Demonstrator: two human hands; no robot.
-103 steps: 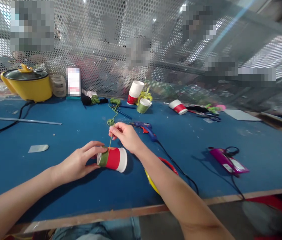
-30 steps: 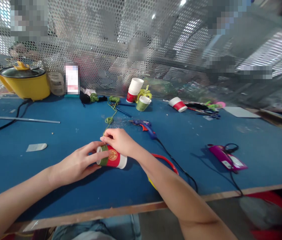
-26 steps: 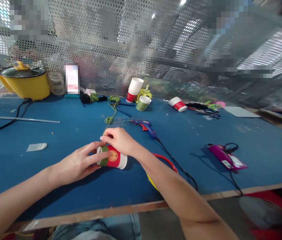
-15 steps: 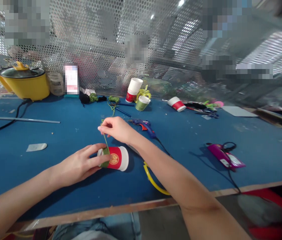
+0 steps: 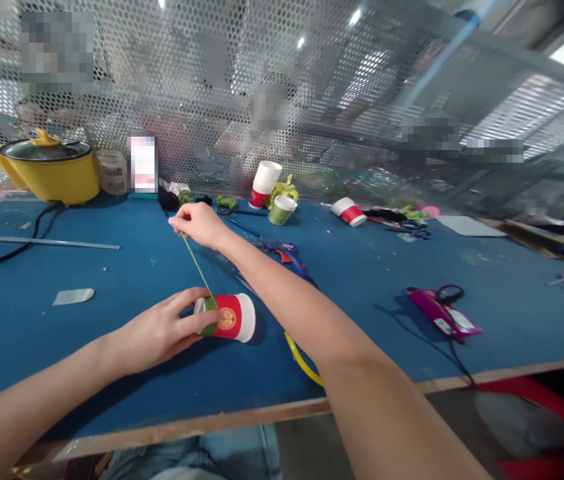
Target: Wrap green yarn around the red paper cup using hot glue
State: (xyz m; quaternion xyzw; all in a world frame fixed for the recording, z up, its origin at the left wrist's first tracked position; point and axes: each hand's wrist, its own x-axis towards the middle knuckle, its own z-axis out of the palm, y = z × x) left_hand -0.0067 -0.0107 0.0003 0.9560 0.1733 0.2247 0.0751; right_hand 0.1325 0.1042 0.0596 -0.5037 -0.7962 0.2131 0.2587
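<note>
A red and white paper cup (image 5: 237,317) lies on its side, its white rim facing right. My left hand (image 5: 175,323) is closed around its narrow end, where green yarn is wound in a band. From that band a strand of green yarn (image 5: 195,260) runs taut, up and to the left. My right hand (image 5: 197,225) pinches the strand between thumb and fingertips, above the table and beyond the cup. Behind the right forearm, a blue glue gun (image 5: 286,257) lies partly hidden.
At the back stand a yellow electric pot (image 5: 49,175), a jar (image 5: 111,172), a phone (image 5: 143,163), stacked cups (image 5: 265,183) and a green-wrapped cup (image 5: 282,210). Another cup (image 5: 349,212) lies on its side near scissors (image 5: 415,229). A purple packet (image 5: 442,313) with a cable is at right.
My right hand has moved up and to the left, away from the cup, drawing out a longer, tighter length of yarn. My left hand and the cup stay nearly in place.
</note>
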